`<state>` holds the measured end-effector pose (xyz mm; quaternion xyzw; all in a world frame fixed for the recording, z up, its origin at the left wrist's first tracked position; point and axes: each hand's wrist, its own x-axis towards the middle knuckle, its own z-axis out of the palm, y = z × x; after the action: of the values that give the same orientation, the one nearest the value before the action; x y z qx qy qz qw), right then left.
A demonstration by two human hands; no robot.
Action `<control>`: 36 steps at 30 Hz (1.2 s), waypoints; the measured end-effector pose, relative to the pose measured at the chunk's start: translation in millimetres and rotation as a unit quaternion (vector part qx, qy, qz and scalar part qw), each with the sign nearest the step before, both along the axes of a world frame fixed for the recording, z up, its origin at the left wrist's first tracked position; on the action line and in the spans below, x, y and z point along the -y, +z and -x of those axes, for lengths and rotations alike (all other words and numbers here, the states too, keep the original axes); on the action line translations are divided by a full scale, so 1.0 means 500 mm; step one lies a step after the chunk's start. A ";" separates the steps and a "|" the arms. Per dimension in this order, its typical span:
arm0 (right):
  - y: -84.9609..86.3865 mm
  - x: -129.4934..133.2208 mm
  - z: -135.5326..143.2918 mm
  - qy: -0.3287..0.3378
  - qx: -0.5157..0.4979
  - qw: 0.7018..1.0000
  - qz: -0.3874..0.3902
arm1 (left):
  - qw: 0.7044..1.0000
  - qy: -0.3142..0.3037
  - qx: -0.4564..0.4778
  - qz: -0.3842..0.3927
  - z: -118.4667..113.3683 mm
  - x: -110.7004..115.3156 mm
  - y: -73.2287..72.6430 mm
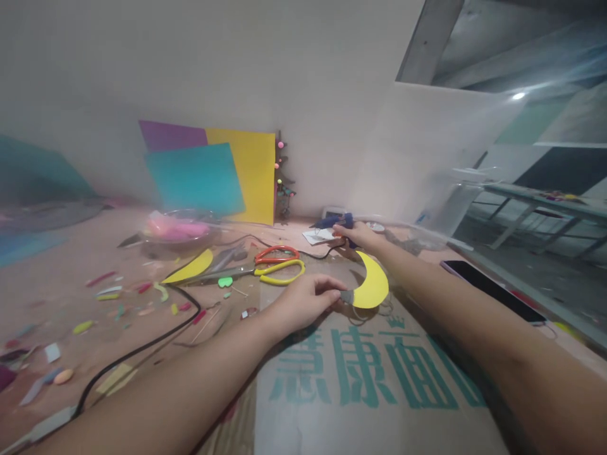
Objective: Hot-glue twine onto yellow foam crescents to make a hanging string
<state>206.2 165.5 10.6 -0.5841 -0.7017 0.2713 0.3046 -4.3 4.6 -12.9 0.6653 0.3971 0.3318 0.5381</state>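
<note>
Left hand (308, 300) pinching yellow crescent (374, 284), right hand (359, 235) gripping glue gun (329, 222), handle (351, 244) partly hidden

One left hand (309, 299) and one right hand (359, 235) make two, alongside one yellow crescent (376, 285), one blue glue gun (333, 221), one pair of scissors (243, 272) and one smartphone (493, 291). Three overlapping coloured sheets (194, 180), one each of purple, teal and yellow, stand behind one clear bowl (210, 235). One bright-green heart-shaped piece (225, 282) appears among small scraps (83, 327) too numerous and blurred to count. Three large green Chinese characters (361, 370) show in print, with part of a fourth, beneath one crown emblem (396, 322).
</note>
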 end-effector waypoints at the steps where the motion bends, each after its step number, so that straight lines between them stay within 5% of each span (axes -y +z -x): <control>1: 0.001 0.001 -0.003 -0.007 0.012 1.000 -0.007 | 1.000 0.000 0.004 0.004 0.000 0.000 -0.001; 11: 0.019 0.042 -0.008 -0.041 0.102 0.991 -0.076 | 0.986 0.057 0.149 0.047 -0.005 -0.010 -0.007; 19: 0.037 0.160 -0.060 -0.037 0.073 0.971 -0.224 | 0.970 0.126 0.200 0.059 -0.004 -0.013 0.009; 26: 0.026 0.296 0.008 0.125 -0.002 0.984 -0.125 | 0.969 0.123 0.207 0.050 0.007 -0.007 0.007; 36: -0.026 0.347 0.032 0.142 0.011 0.985 -0.092 | 0.980 0.149 0.130 0.016 0.014 0.005 0.027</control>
<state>190.1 -7.9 -2.2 -0.4505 -0.8029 0.2398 0.3079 -11.2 2.1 0.6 0.5411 0.4240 0.4853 0.5403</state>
